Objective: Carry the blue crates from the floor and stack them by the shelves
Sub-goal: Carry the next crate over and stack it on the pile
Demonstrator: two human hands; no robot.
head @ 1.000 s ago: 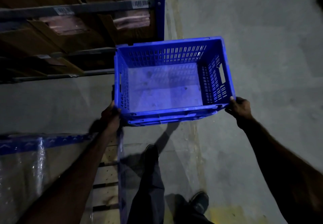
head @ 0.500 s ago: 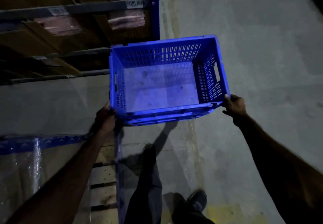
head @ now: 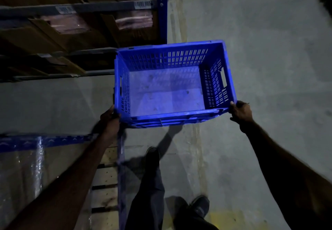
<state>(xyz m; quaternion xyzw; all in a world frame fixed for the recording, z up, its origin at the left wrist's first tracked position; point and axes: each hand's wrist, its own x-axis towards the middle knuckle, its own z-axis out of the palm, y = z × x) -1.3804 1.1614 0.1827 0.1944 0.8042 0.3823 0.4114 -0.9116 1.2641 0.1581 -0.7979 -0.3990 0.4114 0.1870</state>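
Note:
An empty blue crate (head: 167, 89) with slotted walls and handle cut-outs hangs in the air in front of me, above the concrete floor. My left hand (head: 110, 120) grips its near left corner. Its near right corner is gripped by my right hand (head: 240, 112). The crate's far left corner overlaps the edge of the shelves (head: 84, 8) at the upper left.
The shelves hold cardboard boxes (head: 71, 26) behind a blue upright (head: 162, 10). At the lower left a blue rack beam (head: 45, 140), plastic-wrapped goods and a wooden pallet (head: 106, 174) lie close to my left arm. My legs and shoes (head: 199, 204) are below the crate.
The crate has stayed in both hands and shifted slightly left in view. My legs have stepped forward and the shelves have drawn a little closer.

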